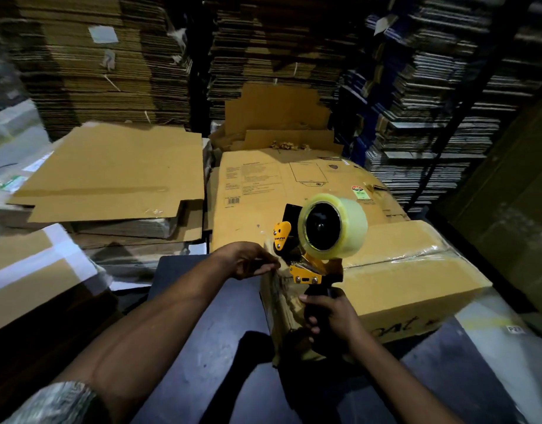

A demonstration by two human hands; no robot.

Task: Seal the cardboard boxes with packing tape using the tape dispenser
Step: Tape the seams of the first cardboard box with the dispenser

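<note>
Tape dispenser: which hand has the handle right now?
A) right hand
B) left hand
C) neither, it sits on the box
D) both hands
A: the right hand is wrapped round the black handle of the tape dispenser, while the left hand pinches at the loose tape end by the cardboard box corner.

Single view: head-worn wide-angle camera, facing forward and down. Close on both forearms and the cardboard box (401, 270); stacked flat cardboard (110, 56) fills the background. Edges bow outward.
</note>
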